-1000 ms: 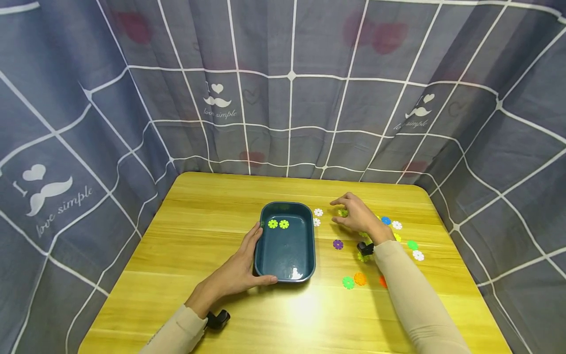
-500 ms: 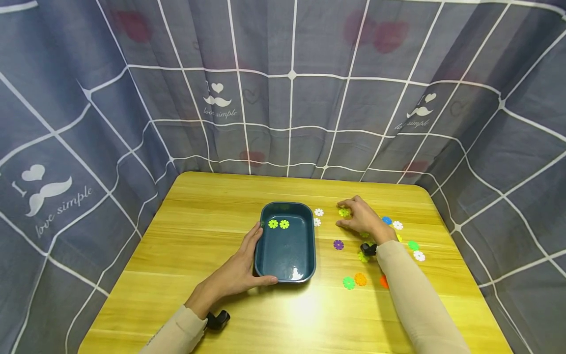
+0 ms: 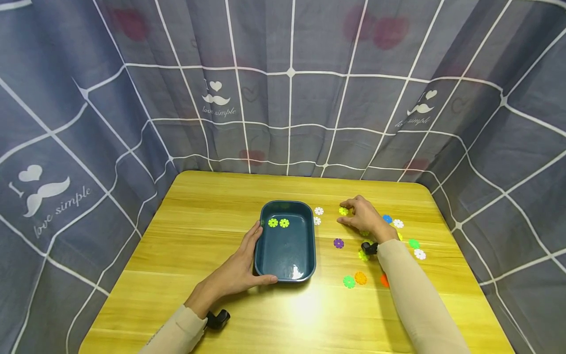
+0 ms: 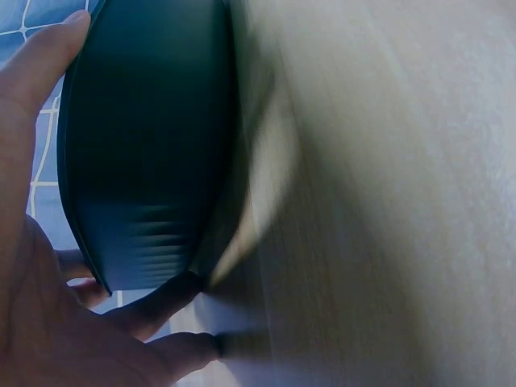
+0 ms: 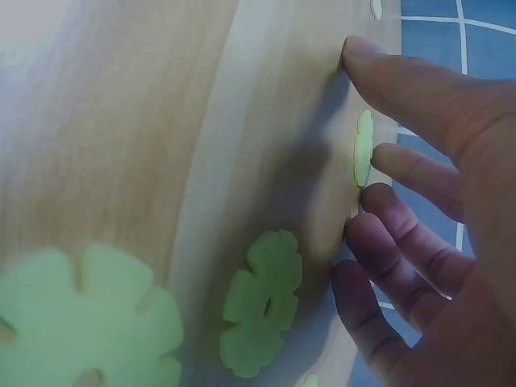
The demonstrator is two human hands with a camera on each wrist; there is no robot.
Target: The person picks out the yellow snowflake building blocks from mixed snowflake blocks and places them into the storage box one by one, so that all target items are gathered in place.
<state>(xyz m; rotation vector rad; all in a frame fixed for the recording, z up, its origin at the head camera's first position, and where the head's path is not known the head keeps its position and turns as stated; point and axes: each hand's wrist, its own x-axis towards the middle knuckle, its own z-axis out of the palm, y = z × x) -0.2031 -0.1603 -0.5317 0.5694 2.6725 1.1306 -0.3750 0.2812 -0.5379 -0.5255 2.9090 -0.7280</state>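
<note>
In the head view a dark blue-green plastic tray [image 3: 285,250] stands on the table with two yellow-green notched discs [image 3: 278,223] inside. My left hand [image 3: 234,273] holds its near left corner, thumb on the near edge and fingers along the left side. The left wrist view has the tray wall [image 4: 145,161] close up, with the thumb at the rim. My right hand [image 3: 363,216] is low over the table, thumb and fingers apart around a yellow-green flower-shaped disc [image 3: 343,211]. In the right wrist view a fingertip is close to that disc [image 5: 363,149]; contact is unclear.
Two white discs [image 3: 318,211] lie right of the tray, with a purple disc [image 3: 338,243] nearby. Green [image 3: 349,281] and orange discs [image 3: 360,278] lie nearer. Blue [image 3: 387,219], white and green discs are farther right. Larger yellow-green discs [image 5: 262,302] lie below the right hand. A grey checked curtain [image 3: 265,98] surrounds the table.
My right hand has shifted slightly right and lowered, bringing its fingers around the yellow-green disc. The left hand and tray stay put.
</note>
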